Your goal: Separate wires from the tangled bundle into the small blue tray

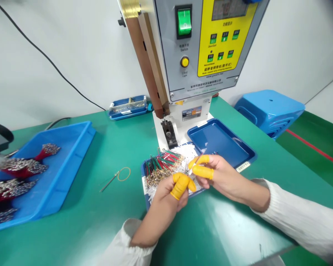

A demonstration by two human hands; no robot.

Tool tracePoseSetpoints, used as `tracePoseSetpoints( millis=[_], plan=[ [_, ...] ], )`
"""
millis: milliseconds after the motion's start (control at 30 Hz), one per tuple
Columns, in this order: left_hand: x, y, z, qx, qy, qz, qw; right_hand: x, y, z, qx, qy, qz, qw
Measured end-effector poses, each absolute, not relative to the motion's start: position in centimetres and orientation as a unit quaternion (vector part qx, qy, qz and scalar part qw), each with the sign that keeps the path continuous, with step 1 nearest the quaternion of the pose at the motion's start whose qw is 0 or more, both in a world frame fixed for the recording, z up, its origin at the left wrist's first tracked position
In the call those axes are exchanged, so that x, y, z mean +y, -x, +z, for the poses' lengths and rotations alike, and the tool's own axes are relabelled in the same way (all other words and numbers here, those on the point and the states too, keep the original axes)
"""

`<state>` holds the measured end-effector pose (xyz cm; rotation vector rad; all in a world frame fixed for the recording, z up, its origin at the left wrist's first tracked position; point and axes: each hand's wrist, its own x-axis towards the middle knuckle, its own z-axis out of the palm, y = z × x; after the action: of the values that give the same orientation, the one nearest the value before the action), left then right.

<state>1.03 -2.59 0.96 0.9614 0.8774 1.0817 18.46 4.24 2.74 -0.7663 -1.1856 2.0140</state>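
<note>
Machine at the frame's upper centre; stands on the table, before the wall. Bin at the left edge, with bundles inside. Back tray between bin and machine, near the wall. Wires in the front tray, just below the centre, before the machine. Lie lower left of the right tray, right of a looped wire. Cable at upper left, before the wall. Stool at right, beyond the table.
</note>
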Motion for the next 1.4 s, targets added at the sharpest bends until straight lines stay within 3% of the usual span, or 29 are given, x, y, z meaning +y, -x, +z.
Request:
tracePoseSetpoints(
  millis=[600,967,1400],
  plan=[
    [-2.6,-1.1,1.0,0.432,-0.458,0.467,0.621,4.2,-18.3,2.3,-0.491,0.28,0.759,0.321],
    [-2.6,-0.8,1.4,0.448,-0.481,0.481,0.58,4.6,-18.2,3.2,-0.48,0.321,0.718,0.389],
    [-2.8,-0.9,1.4,0.44,-0.5,0.477,0.574,4.3,-18.4,3.0,-0.43,0.314,0.76,0.372]
  ],
)
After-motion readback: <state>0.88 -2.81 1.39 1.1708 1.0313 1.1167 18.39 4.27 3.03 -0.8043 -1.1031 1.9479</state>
